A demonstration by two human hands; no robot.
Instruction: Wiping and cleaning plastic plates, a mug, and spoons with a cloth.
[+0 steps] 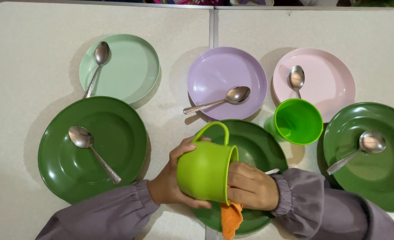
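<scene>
Fingers of my left hand [170, 180] grasp the lime mug [204, 169] above the dark green plate [259, 146], my right hand [250, 186] clenching an orange cloth [230, 218] inside it

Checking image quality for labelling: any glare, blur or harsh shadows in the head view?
Head view: sharp throughout, no motion blur on the hands. Soft shadows fall left of each plate, such as the mint plate. Glare spots on the right dark green plate and the spoons. Mug evenly lit; table edges bow slightly from the wide lens.
</scene>
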